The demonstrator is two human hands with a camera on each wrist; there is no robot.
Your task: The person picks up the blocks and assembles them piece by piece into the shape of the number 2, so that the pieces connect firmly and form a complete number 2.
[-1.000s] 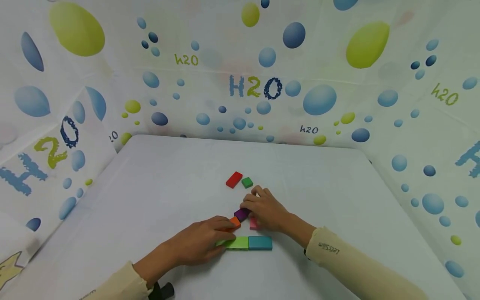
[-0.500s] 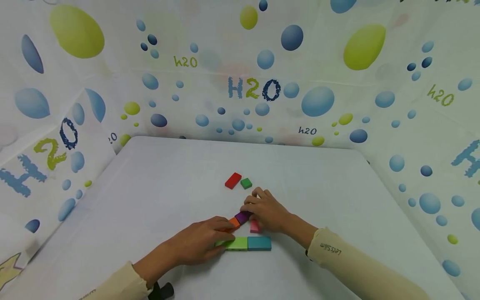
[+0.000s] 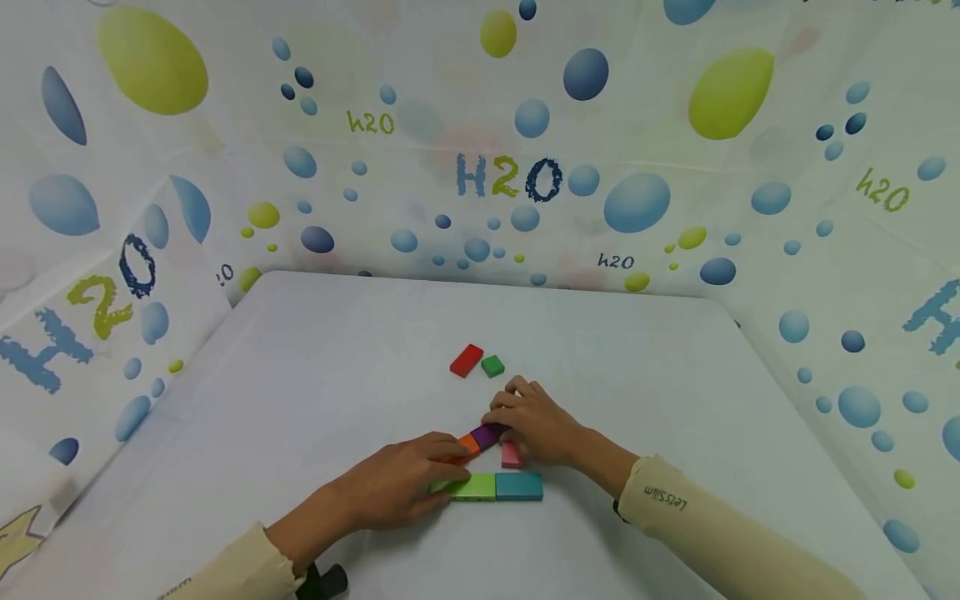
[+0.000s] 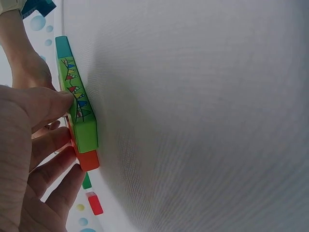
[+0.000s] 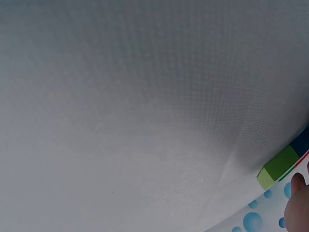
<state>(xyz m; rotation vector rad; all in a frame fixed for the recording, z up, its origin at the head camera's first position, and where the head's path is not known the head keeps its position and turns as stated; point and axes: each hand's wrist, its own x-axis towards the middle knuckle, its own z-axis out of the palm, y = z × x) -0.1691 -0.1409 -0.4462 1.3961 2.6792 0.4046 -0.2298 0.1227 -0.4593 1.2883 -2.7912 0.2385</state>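
In the head view my left hand rests over a light green block and an orange block. Seen from the left wrist, the thumb presses the light green block's bunting-printed side, while fingertips touch the orange block beyond. My right hand pinches a purple block, which lines up end to end with the orange one at a slant. A pink block stands just under the right hand, partly covered. The teal block adjoins the light green block's right end.
Farther back on the white table lie a red block and a small green block. A cloth backdrop printed with bubbles rises behind the table. A black object shows by the left sleeve.
The purple block has turned slightly and shifted toward me, into line with the orange block. The pink block has edged a little toward the front. My left hand has stayed in place.
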